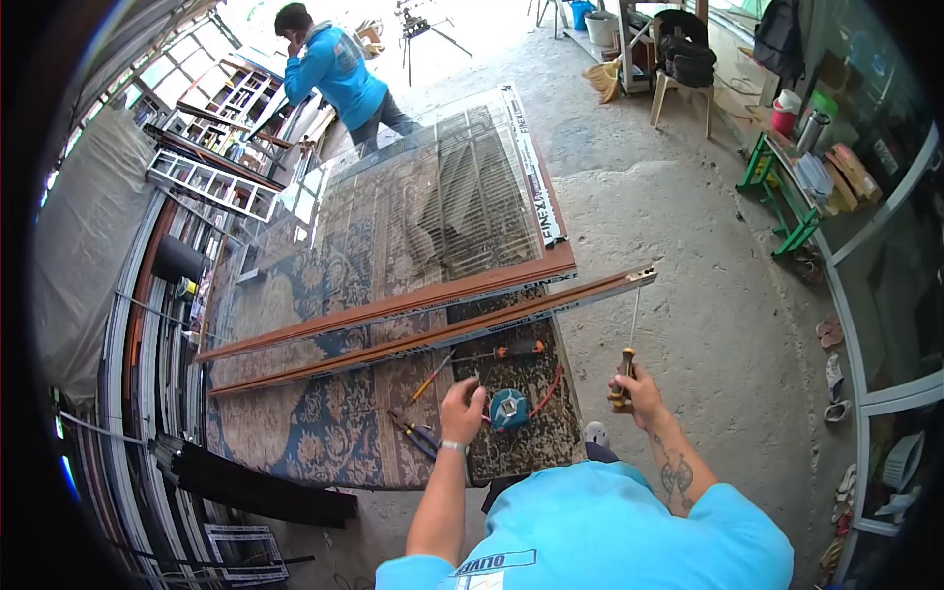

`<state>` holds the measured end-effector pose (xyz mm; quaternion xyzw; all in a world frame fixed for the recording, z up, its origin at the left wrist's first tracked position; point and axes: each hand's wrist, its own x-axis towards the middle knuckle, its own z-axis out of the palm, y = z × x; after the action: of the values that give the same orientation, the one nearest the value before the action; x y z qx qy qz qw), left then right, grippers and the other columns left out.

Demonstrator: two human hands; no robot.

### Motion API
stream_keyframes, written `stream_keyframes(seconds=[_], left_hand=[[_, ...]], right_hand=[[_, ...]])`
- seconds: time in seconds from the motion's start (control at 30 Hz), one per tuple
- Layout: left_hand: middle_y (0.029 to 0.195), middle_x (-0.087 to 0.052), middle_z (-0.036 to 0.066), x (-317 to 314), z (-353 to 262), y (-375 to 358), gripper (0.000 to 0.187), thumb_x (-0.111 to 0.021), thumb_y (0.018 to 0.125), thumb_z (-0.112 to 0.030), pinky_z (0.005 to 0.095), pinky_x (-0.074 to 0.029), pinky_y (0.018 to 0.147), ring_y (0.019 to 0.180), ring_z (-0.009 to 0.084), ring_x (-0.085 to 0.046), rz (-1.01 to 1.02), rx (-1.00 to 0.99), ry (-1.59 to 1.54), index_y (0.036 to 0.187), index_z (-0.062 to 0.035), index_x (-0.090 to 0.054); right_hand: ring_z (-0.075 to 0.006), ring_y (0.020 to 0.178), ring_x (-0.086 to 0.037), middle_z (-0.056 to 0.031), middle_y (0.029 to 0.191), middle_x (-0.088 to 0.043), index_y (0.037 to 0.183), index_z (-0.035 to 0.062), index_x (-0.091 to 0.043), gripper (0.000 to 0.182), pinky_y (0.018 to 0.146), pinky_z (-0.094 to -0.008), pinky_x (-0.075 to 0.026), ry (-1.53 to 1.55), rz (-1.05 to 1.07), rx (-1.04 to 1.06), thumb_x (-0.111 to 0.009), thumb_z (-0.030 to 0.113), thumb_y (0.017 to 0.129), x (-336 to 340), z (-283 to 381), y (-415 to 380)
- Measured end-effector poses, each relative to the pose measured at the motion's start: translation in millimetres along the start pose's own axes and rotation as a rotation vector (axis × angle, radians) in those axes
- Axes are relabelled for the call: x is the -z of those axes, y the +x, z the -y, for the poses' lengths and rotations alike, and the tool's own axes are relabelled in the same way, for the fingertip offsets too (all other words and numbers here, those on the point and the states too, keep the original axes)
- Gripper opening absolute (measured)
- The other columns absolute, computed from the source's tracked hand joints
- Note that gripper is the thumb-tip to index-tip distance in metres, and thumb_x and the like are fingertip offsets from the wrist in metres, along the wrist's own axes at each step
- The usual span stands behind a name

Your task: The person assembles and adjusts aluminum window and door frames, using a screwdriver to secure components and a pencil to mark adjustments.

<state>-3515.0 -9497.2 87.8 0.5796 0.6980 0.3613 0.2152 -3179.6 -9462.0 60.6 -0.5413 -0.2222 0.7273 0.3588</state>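
Note:
My right hand (639, 395) is closed around the brown-and-yellow handle of a screwdriver (629, 362). Its long shaft points up at the metal-ended tip of a brown frame bar (433, 336); whether it touches cannot be made out. My left hand (460, 411) hovers at the near part of the table, fingers curled, and anything in it is hidden. Right beside it lies a round teal tool (509, 408) with a metallic centre and a red cord. Close by are a thin red-and-yellow tool (433, 376), pliers (417, 435) and an orange-and-black tool (501, 352).
A glass panel in a brown frame (393, 303) lies beyond the bar on the carpet-covered table (295, 433). Another person (339, 74) in blue stands at the far side. Long profiles (128, 324) are racked left; a green-legged bench (787, 187) stands right on concrete floor.

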Motion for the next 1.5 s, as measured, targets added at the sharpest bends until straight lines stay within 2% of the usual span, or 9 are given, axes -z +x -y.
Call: stream_keyframes(seconds=[0.27,0.33,0.4,0.47,0.6,0.8,0.97,1.17,1.5], left_hand=[[0.119,-0.053,0.017,-43,9,140,0.044,-0.066,0.077,-0.027,0.0423,-0.037,0.098,0.112,0.0347,-0.047,0.113,-0.268,0.552,0.115,-0.0066,-0.056],[0.116,-0.055,0.014,-45,13,162,0.044,-0.065,0.079,-0.028,0.0436,-0.038,0.096,0.111,0.0323,-0.049,0.211,-0.292,0.607,0.117,-0.0085,-0.054],[0.11,-0.059,0.012,-44,8,173,0.039,-0.064,0.08,-0.027,0.0434,-0.042,0.09,0.106,0.0299,-0.054,0.586,-0.155,0.652,0.114,-0.0093,-0.055],[0.1,-0.062,0.011,-41,12,175,0.029,-0.064,0.079,-0.026,0.0407,-0.048,0.077,0.092,0.0298,-0.06,0.577,-0.26,0.639,0.102,-0.0097,-0.058],[0.095,-0.064,0.01,-6,-12,146,0.025,-0.065,0.077,-0.026,0.0407,-0.048,0.074,0.089,0.0285,-0.061,0.641,-0.328,0.547,0.095,-0.0096,-0.06],[0.086,-0.065,0.009,16,-24,64,0.028,-0.069,0.072,-0.029,0.0398,-0.048,0.068,0.08,0.0272,-0.063,0.807,-0.367,0.553,0.093,-0.0128,-0.061],[0.083,-0.065,0.008,18,-23,-2,0.031,-0.069,0.068,-0.025,0.0394,-0.047,0.067,0.076,0.0272,-0.063,0.652,-0.347,0.479,0.096,-0.0131,-0.064],[0.085,-0.066,0.009,23,-21,-38,0.031,-0.069,0.067,-0.022,0.0391,-0.049,0.067,0.076,0.0274,-0.063,0.813,-0.288,0.523,0.097,-0.014,-0.068],[0.078,-0.064,0.007,12,-5,-45,0.026,-0.065,0.065,-0.017,0.0368,-0.048,0.064,0.073,0.0264,-0.062,0.553,-0.323,0.401,0.09,-0.0124,-0.069]], right_hand=[[-0.0144,0.064,-0.059,-0.0023,0.08,-0.056,0.099,0.0094,-0.049,0.022,0.047,-0.03,-0.05,-0.003,-0.179,0.093,-0.06,0.021,0.083,-2,-18,-9],[-0.0138,0.062,-0.058,-0.0018,0.077,-0.056,0.096,0.0098,-0.049,0.021,0.046,-0.029,-0.049,0.007,-0.323,0.123,-0.06,0.02,0.082,-6,-19,-15],[-0.0129,0.062,-0.058,-0.0014,0.077,-0.056,0.095,0.0098,-0.049,0.02,0.045,-0.0279,-0.049,0.008,-0.381,0.117,-0.061,0.019,0.082,-7,-20,-18],[-0.0155,0.068,-0.059,-0.004,0.084,-0.057,0.109,0.0076,-0.048,0.033,0.047,-0.0302,-0.049,-0.013,-0.347,0.146,-0.061,0.021,0.081,-2,-22,-23],[-0.0125,0.064,-0.059,-0.0025,0.08,-0.057,0.107,0.0073,-0.051,0.03,0.046,-0.0241,-0.048,0.012,-0.421,0.322,-0.062,0.022,0.082,-27,40,-71],[-0.0136,0.07,-0.06,-0.0056,0.089,-0.057,0.127,0.007,-0.04,0.048,0.047,-0.0233,-0.047,0.057,-0.103,0.476,-0.058,0.029,0.089,-56,110,-75],[-0.0118,0.061,-0.054,-0.0024,0.082,-0.053,0.115,0.0083,-0.048,0.03,0.05,-0.0265,-0.046,-0.174,-0.17,0.221,-0.053,0.024,0.09,-78,79,11],[-0.012,0.065,-0.054,-0.0022,0.081,-0.052,0.116,0.0077,-0.047,0.033,0.053,-0.028,-0.047,-0.447,-0.154,-0.009,-0.052,0.027,0.089,-97,31,49],[-0.016,0.059,-0.055,-0.0114,0.077,-0.057,0.115,0.0015,-0.047,0.038,0.051,-0.0327,-0.046,-0.541,-0.175,0.089,-0.052,0.028,0.088,-81,-1,52]])
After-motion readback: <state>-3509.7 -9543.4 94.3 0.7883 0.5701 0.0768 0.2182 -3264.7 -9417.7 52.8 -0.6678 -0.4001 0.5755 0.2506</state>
